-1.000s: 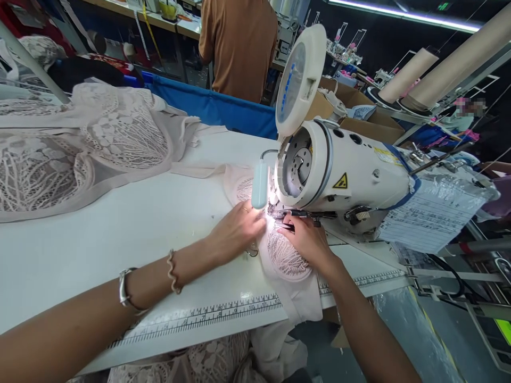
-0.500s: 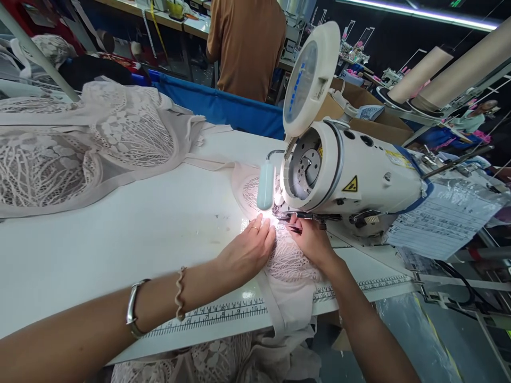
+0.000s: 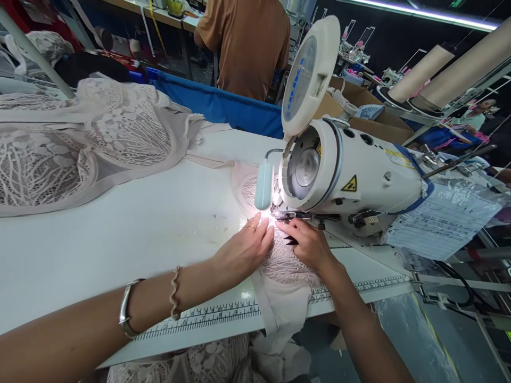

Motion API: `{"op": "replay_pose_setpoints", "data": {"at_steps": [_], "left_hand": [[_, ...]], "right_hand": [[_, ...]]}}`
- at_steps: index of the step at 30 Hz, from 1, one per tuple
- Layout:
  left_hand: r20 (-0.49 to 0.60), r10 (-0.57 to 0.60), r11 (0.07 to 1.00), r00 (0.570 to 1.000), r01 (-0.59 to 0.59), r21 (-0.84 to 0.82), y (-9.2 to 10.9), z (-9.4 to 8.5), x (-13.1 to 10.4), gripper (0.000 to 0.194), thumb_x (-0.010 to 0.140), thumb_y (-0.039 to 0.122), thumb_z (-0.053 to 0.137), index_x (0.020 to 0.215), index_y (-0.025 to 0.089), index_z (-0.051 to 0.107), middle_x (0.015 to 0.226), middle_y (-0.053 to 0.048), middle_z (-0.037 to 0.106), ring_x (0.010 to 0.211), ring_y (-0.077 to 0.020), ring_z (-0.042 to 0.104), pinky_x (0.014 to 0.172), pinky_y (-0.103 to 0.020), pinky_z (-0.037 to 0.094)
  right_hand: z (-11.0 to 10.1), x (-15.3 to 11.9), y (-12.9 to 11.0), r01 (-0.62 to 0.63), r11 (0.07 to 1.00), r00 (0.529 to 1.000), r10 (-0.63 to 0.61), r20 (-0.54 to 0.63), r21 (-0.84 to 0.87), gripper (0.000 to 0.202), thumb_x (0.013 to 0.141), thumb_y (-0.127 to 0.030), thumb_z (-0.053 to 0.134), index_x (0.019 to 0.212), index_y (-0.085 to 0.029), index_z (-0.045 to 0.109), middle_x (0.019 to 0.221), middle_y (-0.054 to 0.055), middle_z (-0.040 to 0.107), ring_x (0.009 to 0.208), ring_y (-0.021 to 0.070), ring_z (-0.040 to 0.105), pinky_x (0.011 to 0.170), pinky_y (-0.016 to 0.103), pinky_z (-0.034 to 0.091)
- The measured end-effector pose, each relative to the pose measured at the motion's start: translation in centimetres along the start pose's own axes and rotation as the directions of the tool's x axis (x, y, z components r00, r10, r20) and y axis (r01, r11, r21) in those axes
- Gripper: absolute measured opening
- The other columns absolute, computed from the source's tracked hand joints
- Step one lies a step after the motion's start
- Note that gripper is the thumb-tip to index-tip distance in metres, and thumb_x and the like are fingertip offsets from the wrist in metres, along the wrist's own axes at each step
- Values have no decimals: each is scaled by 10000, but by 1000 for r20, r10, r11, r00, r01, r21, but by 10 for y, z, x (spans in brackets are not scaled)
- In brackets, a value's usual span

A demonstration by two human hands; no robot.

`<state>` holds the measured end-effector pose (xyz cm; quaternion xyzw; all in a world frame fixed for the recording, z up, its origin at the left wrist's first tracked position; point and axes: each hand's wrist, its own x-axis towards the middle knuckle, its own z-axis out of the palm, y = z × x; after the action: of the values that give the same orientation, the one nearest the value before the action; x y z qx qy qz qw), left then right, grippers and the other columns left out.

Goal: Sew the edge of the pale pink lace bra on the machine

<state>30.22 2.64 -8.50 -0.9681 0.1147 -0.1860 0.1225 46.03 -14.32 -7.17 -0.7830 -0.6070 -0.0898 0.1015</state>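
Observation:
A pale pink lace bra piece point(image 3: 285, 260) lies under the head of a white sewing machine point(image 3: 351, 165), lit by a small pale green lamp point(image 3: 264, 186). My left hand point(image 3: 249, 243) rests flat on the fabric just left of the needle area, its fingers stretched out. To the right, my right hand point(image 3: 309, 242) is closed around small black-tipped snips point(image 3: 291, 241), its index finger reaching onto the fabric beside the black guide point(image 3: 307, 216). Glare hides the needle point.
More lace bras point(image 3: 131, 127) are heaped at the left of the white table point(image 3: 159, 234). Fabric point(image 3: 223, 356) hangs below the ruler-marked front edge. A person in a brown shirt point(image 3: 249, 48) is beyond the blue cloth point(image 3: 223, 109). Paper sheets point(image 3: 435, 218) hang at the right.
The machine's inner wheel has turned and looks blurred. My right index finger has stretched out to the left over the fabric. The fabric's lower end has shifted slightly left, and the person behind has leaned.

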Motion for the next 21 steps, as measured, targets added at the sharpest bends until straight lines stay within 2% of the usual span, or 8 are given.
{"op": "replay_pose_setpoints", "data": {"at_steps": [6,14,21], "left_hand": [[-46,-5,995,999,1,-102,-15,-5,2,403,971,-15,327,1257,-3,612,1170,-198,712,1171,-292,654,1049,-447,493],[-47,-12,959,999,-2,-284,-31,8,0,361,970,-24,357,1205,61,618,1232,-190,688,1175,-287,637,958,-419,519],[-21,43,918,999,-47,-394,-58,4,2,419,1002,-22,307,1270,73,615,1257,-179,699,1138,-253,660,882,-369,548]], "right_hand": [[-2,3,-3,-25,1000,998,26,49,-17,704,713,2,470,1329,-250,700,934,30,689,824,171,631,621,243,457],[-1,5,-4,-64,998,994,66,86,-26,677,733,-5,496,1328,-263,689,1015,47,703,886,197,649,663,252,503],[-1,5,-5,-62,997,996,64,65,-42,689,721,3,485,1315,-277,692,1006,43,721,912,205,670,646,249,516]]}}
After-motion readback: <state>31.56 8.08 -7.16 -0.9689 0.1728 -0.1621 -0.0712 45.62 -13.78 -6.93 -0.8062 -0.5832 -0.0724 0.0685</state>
